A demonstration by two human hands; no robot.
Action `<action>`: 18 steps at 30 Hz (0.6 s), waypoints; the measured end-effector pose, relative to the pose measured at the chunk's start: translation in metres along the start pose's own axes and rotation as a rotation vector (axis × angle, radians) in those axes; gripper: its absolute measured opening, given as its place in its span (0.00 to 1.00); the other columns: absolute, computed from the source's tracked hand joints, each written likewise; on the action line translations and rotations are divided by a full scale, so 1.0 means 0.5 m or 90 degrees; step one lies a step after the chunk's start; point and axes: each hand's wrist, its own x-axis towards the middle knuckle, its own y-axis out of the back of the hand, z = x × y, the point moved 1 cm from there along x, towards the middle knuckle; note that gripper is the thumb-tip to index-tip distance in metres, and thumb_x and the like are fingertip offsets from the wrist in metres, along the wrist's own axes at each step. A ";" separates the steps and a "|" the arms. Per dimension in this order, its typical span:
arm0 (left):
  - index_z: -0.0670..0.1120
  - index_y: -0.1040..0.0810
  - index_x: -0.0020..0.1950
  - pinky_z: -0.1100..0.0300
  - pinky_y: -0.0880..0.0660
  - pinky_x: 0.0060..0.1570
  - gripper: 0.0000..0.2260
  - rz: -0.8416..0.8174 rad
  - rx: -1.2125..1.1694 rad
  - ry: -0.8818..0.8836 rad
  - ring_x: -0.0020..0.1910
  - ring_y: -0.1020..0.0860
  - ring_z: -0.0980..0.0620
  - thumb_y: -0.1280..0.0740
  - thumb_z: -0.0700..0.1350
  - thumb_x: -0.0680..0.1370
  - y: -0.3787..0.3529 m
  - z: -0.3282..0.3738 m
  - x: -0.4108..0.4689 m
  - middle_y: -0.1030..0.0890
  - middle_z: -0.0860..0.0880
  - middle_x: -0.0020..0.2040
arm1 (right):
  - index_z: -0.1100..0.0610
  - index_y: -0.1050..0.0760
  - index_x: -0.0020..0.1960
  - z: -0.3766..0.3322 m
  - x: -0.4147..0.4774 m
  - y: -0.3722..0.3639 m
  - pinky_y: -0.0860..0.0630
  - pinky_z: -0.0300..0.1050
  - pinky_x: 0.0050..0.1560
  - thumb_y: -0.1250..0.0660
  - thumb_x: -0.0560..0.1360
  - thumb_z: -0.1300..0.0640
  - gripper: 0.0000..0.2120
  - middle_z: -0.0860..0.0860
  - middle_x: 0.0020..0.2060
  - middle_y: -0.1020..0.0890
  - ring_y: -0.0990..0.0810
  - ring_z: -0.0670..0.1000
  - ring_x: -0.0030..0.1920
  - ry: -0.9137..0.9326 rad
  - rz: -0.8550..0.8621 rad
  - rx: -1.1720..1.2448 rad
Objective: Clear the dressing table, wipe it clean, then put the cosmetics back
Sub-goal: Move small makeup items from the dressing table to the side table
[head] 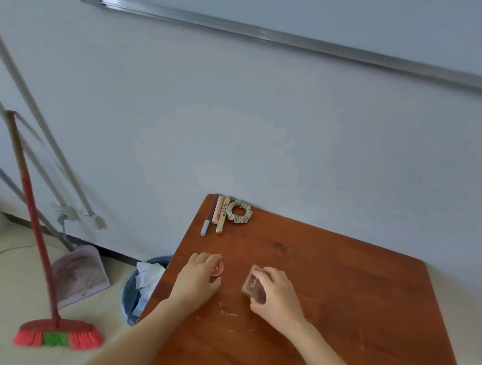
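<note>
Head view: a person's two bare hands work over a red-brown wooden tabletop [340,295] that stands against a pale wall.
Left hand [196,281]: fingers curled over a small round red compact [217,268], which sits on the tabletop near its left edge.
Right hand [280,299]: fingers and thumb wrapped round a square brown compact [253,285] with a clear lid, held tilted just above or on the wood; which one cannot be told.
Far left corner: three slim cosmetic sticks [217,211] lie side by side, with a beige scrunchie [240,211] just beside them, close to the wall.
Floor, left of the tabletop: a blue bin [125,294] holding crumpled paper, a lilac dustpan [81,273] and a red broom [57,336].
</note>
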 end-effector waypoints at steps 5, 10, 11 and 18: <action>0.51 0.36 0.71 0.62 0.32 0.60 0.21 -0.002 0.054 -0.051 0.65 0.34 0.52 0.39 0.48 0.78 -0.021 0.021 0.084 0.31 0.51 0.67 | 0.52 0.38 0.70 0.030 0.066 0.003 0.39 0.42 0.66 0.35 0.73 0.52 0.27 0.50 0.67 0.34 0.37 0.50 0.67 0.022 -0.007 0.002; 0.46 0.28 0.66 0.53 0.31 0.60 0.19 0.013 0.134 -0.092 0.63 0.30 0.46 0.35 0.45 0.75 -0.037 0.030 0.157 0.24 0.48 0.61 | 0.54 0.35 0.69 0.036 0.121 0.008 0.38 0.45 0.66 0.35 0.72 0.54 0.26 0.53 0.65 0.31 0.35 0.53 0.66 0.040 0.044 0.020; 0.45 0.24 0.61 0.50 0.28 0.56 0.18 0.017 0.151 -0.109 0.59 0.26 0.44 0.31 0.44 0.72 -0.036 0.032 0.171 0.21 0.47 0.56 | 0.54 0.35 0.69 0.038 0.128 0.009 0.37 0.46 0.66 0.35 0.72 0.55 0.26 0.53 0.65 0.31 0.35 0.53 0.66 0.037 0.051 0.020; 0.48 0.18 0.44 0.52 0.22 0.37 0.20 0.085 0.248 -0.146 0.43 0.19 0.46 0.20 0.47 0.54 -0.037 0.029 0.233 0.17 0.52 0.39 | 0.54 0.25 0.57 0.062 0.154 -0.011 0.23 0.47 0.50 0.24 0.57 0.52 0.28 0.53 0.52 0.21 0.21 0.54 0.52 0.055 0.076 -0.017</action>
